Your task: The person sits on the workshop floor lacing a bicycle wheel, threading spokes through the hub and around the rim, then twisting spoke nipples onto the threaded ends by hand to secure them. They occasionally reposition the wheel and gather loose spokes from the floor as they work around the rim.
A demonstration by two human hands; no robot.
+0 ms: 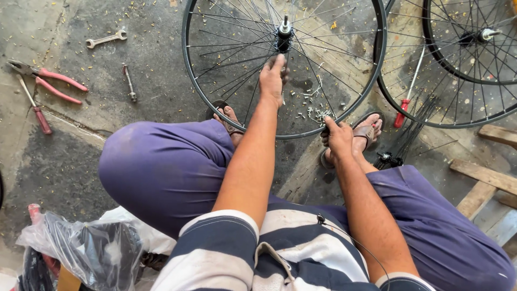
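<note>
We sit low over a bicycle wheel (215,102) lying flat on the concrete floor (151,81), its rim propped against our sandalled feet. Our left hand (272,78) is closed around a spoke just below the hub (284,33), and our right hand (338,139) pinches the near rim, fingers curled shut on it. To lace well, we judge it wise to keep the rim steady with the right while the left guides each spoke straight and unbent, taking nipples from the small loose heap (315,112) inside the wheel. A second wheel (414,108) lies at the right, with a red-handled screwdriver (406,97) across it. As for containers, only a clear plastic bag (81,248) sits at lower left; its dark contents we cannot make out.
</note>
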